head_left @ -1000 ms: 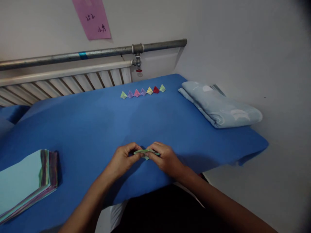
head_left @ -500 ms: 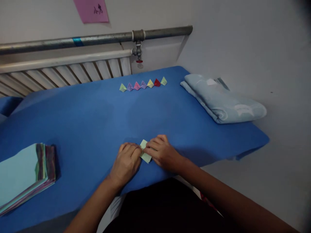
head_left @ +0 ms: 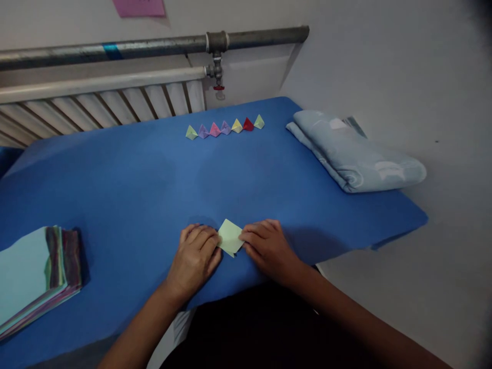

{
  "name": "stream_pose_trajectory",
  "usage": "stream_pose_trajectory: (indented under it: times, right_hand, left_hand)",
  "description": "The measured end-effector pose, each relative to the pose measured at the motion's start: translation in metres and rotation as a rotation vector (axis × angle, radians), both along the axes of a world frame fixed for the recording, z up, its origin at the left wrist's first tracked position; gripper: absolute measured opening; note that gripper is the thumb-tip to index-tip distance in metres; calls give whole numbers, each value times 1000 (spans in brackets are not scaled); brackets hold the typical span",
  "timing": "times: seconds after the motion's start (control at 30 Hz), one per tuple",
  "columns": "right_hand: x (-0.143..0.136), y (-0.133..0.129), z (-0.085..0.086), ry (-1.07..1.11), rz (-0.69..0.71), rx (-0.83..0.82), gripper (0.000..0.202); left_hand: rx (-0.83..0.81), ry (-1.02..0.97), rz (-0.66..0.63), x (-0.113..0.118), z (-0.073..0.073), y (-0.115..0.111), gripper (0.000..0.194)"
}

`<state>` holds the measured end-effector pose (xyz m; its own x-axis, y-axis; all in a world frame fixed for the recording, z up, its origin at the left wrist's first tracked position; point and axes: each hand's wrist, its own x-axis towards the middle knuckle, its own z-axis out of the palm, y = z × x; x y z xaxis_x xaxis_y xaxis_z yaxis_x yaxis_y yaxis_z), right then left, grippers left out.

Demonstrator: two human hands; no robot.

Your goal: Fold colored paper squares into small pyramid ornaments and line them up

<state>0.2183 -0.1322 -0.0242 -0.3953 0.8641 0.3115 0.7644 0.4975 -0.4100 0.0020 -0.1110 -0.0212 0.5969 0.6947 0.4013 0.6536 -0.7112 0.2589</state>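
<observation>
A small pale green folded paper lies near the front edge of the blue-covered surface, shaped like a diamond with a loose lower tip. My left hand has its fingers closed on the paper's left corner. On the right corner, my right hand pinches the same paper. Farther back, several small folded paper pieces in green, purple, pink, yellow and red stand in a row.
A stack of coloured paper lies at the left. A folded light blue blanket rests at the back right. Behind the surface are a white radiator, a metal pipe and a red-handled valve.
My right hand has moved right, off the middle of the paper to its corner, and more of the paper now shows. The whole view has shifted slightly.
</observation>
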Motion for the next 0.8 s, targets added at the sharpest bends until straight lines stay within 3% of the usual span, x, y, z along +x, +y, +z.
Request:
stream_pose_trajectory:
  times: [0.2, 0.43, 0.8]
  right_hand:
    - [0, 6, -1, 116, -65, -79, 14]
    - [-1, 12, 2, 133, -158, -195, 11]
    - [-4, 21, 10, 90, -192, -285, 13]
  left_hand:
    - [-58, -69, 35, 0, 1, 3, 14]
    - [-247, -108, 215, 6, 1, 7, 16]
    - [-288, 34, 352, 18, 6, 6, 22]
